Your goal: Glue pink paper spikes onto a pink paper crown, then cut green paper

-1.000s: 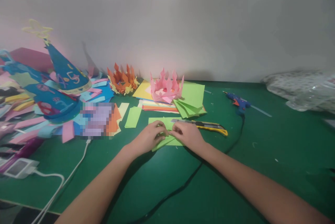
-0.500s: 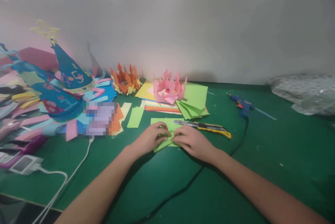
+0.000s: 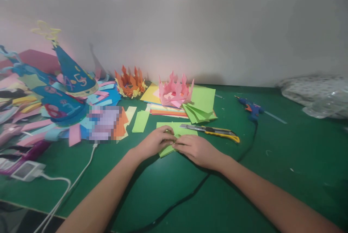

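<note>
Both hands work close together on a small piece of light green paper point(image 3: 165, 151), which has a folded edge toward me. My left hand point(image 3: 157, 140) bends over its left part, fingertips pressed on it. From the other side my right hand point(image 3: 196, 148) grips it, thumb and fingers closed, almost touching the left fingertips. The hands hide much of the fold. Beneath lies a flat green sheet point(image 3: 163, 125). A box cutter point(image 3: 221, 132) with a yellow and black handle rests just beyond my right hand, its blade end over that sheet.
Beyond the hands, a pink paper crown point(image 3: 175, 93) stands on stacked coloured paper point(image 3: 168, 111), beside an orange crown point(image 3: 131, 82). A blue glue gun point(image 3: 251, 109) trails a black cord point(image 3: 190, 196) across the green table. Blue cone hats point(image 3: 72, 71), paper strips and white cables point(image 3: 81, 171) fill the left.
My right hand has shifted slightly left along the green paper, closer to the left fingertips. My left hand stays nearly in place.
</note>
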Tool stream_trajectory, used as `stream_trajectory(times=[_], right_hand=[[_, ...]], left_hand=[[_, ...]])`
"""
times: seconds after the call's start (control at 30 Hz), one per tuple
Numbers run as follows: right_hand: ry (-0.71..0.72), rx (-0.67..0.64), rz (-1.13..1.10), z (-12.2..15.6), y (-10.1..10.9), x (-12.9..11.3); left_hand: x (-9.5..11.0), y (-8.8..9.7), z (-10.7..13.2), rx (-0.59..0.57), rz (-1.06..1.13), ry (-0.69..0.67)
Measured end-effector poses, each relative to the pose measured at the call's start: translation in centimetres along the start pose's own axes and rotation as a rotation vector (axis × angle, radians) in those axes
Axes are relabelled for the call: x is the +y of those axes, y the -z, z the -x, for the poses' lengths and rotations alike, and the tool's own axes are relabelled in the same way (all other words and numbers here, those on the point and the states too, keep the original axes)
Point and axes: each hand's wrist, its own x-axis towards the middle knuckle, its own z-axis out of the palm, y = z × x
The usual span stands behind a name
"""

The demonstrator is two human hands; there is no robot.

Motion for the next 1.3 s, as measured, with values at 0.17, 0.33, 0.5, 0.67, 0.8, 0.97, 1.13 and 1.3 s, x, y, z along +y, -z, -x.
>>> stream_trajectory(times=[0.17, 0.33, 0.5, 0.67, 0.8, 0.97, 1.13, 1.3], right_hand=[[-0.003, 0.001, -0.025, 0.2, 0.0, 0.1], [0.021, -0.011, -0.017, 0.5, 0.1, 0.5], [0.007, -0.037, 0.024, 0.6, 0.5, 0.9], [0.017, -0.055, 0.027, 0.5, 0.8, 0.9], [0.017, -0.060, 0.016, 0.7, 1.1, 1.1], [0.034, -0.040, -0.029, 0.9, 1.9, 1.6], [0.009, -0.046, -0.044, 1.4, 2.4, 2.0], [0.016, -0.017, -0.025, 1.6, 2.1, 2.2]], left_hand=[[0.2, 0.2, 0.0, -0.008, -0.002, -0.001], [0.5, 0.6, 0.3, -0.066, 0.001, 0.016], [0.8, 1.1, 0.5, -0.120, -0.006, 0.007], [1.0, 1.4, 0.6, -0.149, -0.011, 0.008], [1.0, 1.3, 0.6, -0.153, -0.009, 0.024], [0.7, 1.1, 0.6, -0.136, 0.010, 0.028], [0.7, 1.1, 0.7, -0.140, 0.008, 0.031], [0.8, 1.2, 0.6, -0.130, 0.013, 0.011]])
